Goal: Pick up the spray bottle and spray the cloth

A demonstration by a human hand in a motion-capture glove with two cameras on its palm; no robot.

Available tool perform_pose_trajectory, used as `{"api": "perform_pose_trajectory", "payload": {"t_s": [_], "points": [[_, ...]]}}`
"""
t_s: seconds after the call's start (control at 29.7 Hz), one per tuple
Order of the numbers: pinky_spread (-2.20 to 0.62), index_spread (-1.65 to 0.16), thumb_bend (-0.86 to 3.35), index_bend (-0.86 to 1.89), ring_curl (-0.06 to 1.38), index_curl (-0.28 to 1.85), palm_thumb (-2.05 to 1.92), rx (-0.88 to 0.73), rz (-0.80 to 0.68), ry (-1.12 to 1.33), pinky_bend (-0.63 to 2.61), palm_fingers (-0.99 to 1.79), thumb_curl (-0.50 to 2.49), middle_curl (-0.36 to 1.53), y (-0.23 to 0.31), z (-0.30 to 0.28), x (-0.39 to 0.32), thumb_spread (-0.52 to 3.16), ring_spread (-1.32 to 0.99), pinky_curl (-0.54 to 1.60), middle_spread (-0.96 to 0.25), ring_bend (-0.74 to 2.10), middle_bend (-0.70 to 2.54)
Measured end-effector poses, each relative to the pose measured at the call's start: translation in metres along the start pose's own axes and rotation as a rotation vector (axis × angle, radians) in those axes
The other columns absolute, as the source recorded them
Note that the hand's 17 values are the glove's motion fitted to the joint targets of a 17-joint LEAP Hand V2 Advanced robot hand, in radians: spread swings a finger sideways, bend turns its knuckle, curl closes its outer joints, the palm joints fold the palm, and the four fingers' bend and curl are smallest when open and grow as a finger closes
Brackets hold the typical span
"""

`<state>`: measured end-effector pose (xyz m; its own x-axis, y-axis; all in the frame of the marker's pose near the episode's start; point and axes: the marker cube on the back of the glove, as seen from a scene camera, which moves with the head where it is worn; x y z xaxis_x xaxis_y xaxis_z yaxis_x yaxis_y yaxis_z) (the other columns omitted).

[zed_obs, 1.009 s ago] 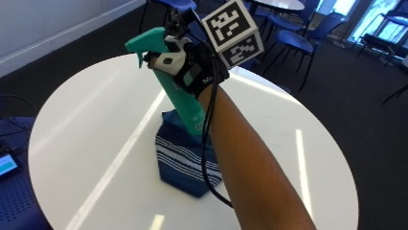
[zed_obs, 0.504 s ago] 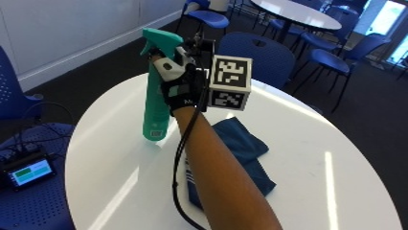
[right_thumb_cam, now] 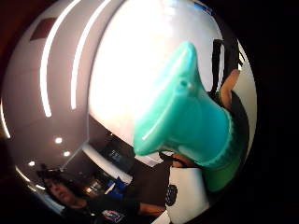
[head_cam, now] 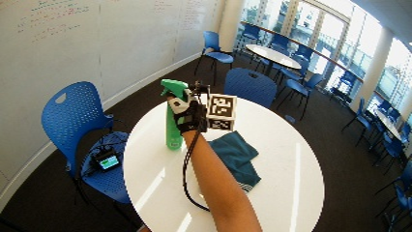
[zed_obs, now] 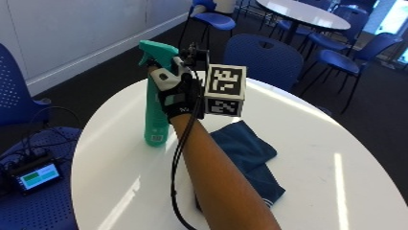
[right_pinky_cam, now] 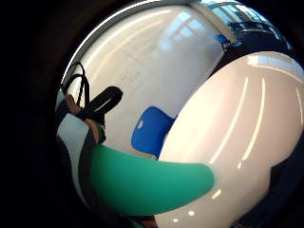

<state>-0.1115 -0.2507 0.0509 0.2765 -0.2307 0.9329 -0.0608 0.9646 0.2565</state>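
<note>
No legible text; spray bottle label unreadable.

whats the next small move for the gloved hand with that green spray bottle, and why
Probably turn the green plastic spray bottle so its nozzle faces the dark blue cloth lying on the round white table. The black-gloved right hand grips the bottle's neck, but the nozzle seems to point away from the cloth.
</note>
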Motion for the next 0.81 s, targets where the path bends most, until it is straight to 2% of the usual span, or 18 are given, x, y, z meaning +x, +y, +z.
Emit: {"api": "perform_pose_trajectory", "payload": {"t_s": [0.81], "points": [[-0.24, -0.30, -0.04, 0.25, 0.45, 0.54, 0.91, -0.034, 0.035, 0.002, 0.48, 1.31, 0.78, 0.49, -0.015, 0.006, -0.015, 0.40, -0.19, 0.38, -0.22, 0.52, 0.41]]}}
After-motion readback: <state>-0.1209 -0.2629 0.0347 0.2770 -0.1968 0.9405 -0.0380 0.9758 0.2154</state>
